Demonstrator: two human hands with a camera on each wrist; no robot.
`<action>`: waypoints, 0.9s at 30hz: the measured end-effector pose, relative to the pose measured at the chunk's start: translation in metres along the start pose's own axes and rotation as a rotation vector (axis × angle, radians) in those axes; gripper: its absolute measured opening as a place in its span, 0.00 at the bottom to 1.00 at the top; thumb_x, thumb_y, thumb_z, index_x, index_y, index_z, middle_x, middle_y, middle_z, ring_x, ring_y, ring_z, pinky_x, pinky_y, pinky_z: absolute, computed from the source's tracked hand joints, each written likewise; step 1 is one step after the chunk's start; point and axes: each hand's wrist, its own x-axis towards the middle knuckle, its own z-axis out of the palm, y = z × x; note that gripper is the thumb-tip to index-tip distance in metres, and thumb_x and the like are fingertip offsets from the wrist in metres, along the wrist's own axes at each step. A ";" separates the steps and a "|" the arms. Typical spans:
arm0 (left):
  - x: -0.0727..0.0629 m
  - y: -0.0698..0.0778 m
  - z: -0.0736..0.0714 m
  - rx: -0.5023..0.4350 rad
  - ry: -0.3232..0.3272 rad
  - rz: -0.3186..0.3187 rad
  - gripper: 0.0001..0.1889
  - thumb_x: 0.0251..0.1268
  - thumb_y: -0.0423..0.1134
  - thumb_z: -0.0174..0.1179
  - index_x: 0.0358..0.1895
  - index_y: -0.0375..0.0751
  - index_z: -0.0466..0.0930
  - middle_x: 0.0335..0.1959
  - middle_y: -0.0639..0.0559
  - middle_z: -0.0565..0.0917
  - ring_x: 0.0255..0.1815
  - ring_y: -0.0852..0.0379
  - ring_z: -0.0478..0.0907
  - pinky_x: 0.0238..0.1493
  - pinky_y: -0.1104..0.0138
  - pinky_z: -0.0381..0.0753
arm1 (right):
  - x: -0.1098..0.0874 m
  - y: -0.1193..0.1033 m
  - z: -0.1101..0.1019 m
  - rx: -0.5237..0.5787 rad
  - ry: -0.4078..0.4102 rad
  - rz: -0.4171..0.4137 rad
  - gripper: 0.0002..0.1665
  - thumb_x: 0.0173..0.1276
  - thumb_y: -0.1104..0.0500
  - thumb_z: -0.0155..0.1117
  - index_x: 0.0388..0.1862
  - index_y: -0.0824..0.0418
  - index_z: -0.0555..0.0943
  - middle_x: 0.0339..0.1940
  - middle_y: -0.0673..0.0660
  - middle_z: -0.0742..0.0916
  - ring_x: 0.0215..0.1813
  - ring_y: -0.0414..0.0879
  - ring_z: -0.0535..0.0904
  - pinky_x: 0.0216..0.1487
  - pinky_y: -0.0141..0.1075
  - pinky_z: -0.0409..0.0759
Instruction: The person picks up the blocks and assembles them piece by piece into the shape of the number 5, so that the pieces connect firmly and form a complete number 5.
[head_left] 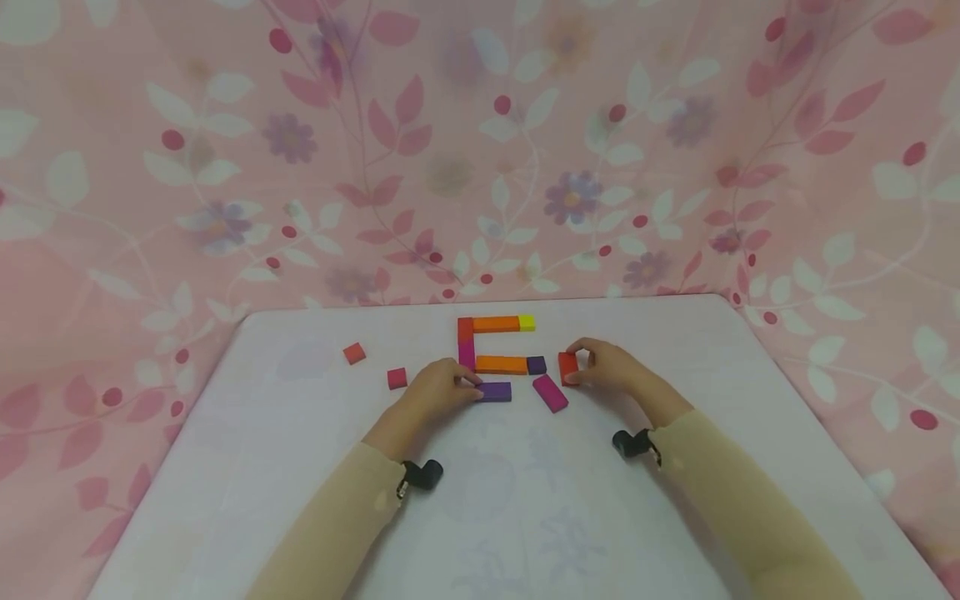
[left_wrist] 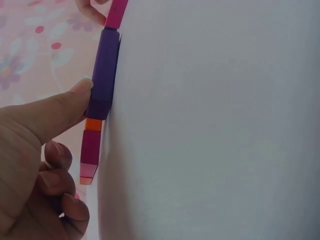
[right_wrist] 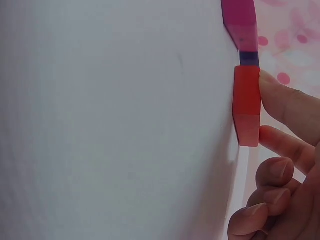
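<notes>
My left hand (head_left: 438,387) holds the left end of a purple rectangular block (head_left: 495,392) between thumb and index finger. In the left wrist view the thumb presses the side of this purple block (left_wrist: 105,75), and the other fingers curl below it. My right hand (head_left: 609,368) pinches a red rectangular block (head_left: 567,368), its thumb at the near end and its index finger at the far end. Between the hands a magenta block (head_left: 550,393) lies slanted on the table. The right wrist view has the red block (right_wrist: 247,90) with thumb and index finger against it.
Behind the hands, blocks form a C-like outline: red and magenta down the left, an orange bar (head_left: 495,324) with a yellow cube (head_left: 527,322) above, another orange bar (head_left: 501,364) with a dark purple cube (head_left: 536,365) below. Two reddish cubes (head_left: 355,353) lie left on the white table (head_left: 525,500).
</notes>
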 end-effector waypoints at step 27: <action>-0.024 0.005 0.003 -0.045 -0.118 0.015 0.08 0.59 0.51 0.72 0.41 0.62 0.89 0.34 0.60 0.80 0.41 0.55 0.75 0.44 0.61 0.76 | -0.033 -0.036 0.026 -0.079 -0.062 -0.062 0.32 0.58 0.47 0.78 0.60 0.50 0.78 0.47 0.58 0.82 0.51 0.55 0.75 0.55 0.53 0.76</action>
